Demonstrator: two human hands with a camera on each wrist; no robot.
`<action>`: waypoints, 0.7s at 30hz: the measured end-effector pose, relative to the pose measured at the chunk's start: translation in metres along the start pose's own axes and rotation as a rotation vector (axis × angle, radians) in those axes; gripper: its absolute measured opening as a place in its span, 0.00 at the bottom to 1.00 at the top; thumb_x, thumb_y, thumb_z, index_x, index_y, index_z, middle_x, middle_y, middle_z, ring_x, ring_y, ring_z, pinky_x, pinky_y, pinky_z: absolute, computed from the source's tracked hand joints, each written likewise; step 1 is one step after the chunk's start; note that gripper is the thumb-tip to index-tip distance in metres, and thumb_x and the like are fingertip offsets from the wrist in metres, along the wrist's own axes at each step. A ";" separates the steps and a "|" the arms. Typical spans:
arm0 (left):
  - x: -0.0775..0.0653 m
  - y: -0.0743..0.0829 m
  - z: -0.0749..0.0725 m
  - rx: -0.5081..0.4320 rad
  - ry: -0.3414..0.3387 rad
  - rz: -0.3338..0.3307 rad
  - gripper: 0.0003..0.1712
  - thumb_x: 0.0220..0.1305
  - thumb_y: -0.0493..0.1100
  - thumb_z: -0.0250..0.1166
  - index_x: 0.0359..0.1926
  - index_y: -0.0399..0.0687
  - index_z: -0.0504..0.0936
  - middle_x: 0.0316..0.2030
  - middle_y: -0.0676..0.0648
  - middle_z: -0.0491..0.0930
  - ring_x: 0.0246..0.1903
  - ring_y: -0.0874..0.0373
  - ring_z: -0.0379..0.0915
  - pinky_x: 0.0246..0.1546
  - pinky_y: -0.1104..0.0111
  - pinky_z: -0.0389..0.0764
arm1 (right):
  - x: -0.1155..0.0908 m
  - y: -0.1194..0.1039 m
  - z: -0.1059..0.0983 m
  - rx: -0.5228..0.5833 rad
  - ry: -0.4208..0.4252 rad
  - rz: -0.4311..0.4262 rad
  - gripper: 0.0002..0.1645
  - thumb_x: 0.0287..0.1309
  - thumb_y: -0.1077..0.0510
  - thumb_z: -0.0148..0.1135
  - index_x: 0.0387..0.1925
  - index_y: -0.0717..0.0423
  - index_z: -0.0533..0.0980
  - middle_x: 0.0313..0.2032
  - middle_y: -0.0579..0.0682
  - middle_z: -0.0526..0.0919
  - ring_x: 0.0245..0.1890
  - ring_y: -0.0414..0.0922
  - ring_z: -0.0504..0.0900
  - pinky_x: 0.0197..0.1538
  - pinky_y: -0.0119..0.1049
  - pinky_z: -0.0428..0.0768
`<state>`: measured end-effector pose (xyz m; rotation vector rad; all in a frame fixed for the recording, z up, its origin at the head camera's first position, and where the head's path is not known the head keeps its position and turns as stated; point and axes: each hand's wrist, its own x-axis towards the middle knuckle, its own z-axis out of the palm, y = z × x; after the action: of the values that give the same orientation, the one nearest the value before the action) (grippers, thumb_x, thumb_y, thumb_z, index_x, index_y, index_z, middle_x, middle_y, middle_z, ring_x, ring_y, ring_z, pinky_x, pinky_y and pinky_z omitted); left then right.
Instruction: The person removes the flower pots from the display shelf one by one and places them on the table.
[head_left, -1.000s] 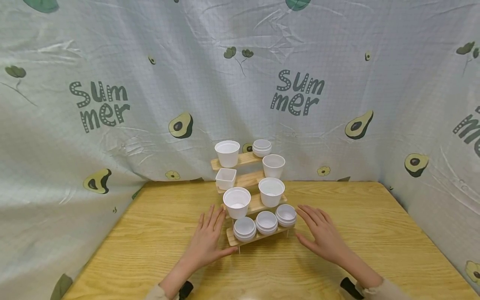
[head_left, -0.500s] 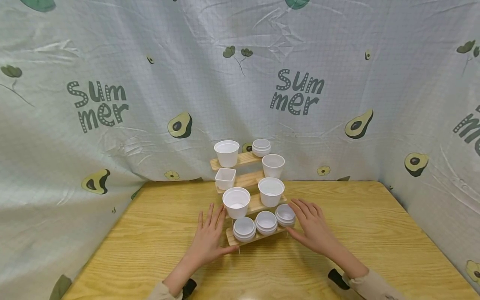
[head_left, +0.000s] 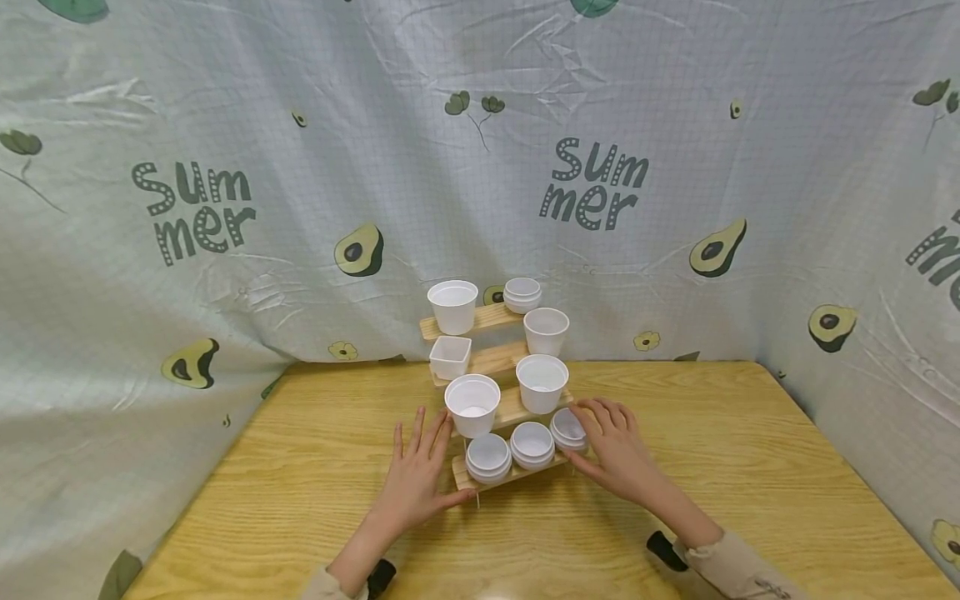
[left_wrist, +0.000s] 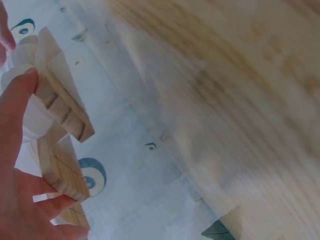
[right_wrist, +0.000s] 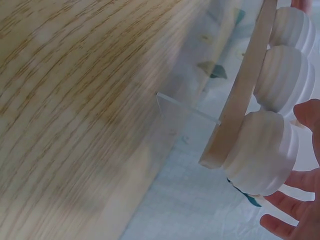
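Observation:
A tiered wooden stand (head_left: 501,358) holds several small white plastic pots. My left hand (head_left: 418,479) rests against the stand's left side with its fingers extended. In the left wrist view its thumb touches the end of the lowest shelf (left_wrist: 75,117), and its other fingers lie along the shelf ends above. My right hand (head_left: 617,454) holds the rightmost round pot (right_wrist: 265,152) on the lowest shelf, thumb in front and fingers at its far side. Two similar round pots, one in the middle (head_left: 532,444) and one at the left (head_left: 488,458), stand beside it.
Higher shelves bear wide round pots (head_left: 543,383), a square pot (head_left: 451,357) and a small round pot (head_left: 522,294). The wooden table (head_left: 315,450) ends at a hanging cloth (head_left: 465,192) printed with avocados, behind and on both sides. Clear thin legs (right_wrist: 185,106) support the stand.
My right hand has moved left, from beside the stand to around the rightmost lower pot. My left hand and the stand stay nearly where they were.

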<state>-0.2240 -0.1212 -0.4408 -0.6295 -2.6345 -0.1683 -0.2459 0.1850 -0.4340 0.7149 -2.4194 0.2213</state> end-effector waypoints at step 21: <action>0.000 0.002 -0.002 0.010 -0.049 -0.026 0.61 0.40 0.73 0.60 0.67 0.41 0.53 0.67 0.43 0.52 0.67 0.40 0.39 0.61 0.40 0.45 | 0.001 0.001 0.007 -0.024 0.036 -0.045 0.37 0.42 0.44 0.65 0.55 0.55 0.68 0.47 0.55 0.71 0.49 0.55 0.66 0.51 0.54 0.63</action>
<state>-0.2226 -0.1196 -0.4388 -0.6035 -2.6905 -0.1495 -0.2506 0.1835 -0.4396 0.7472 -2.3658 0.1848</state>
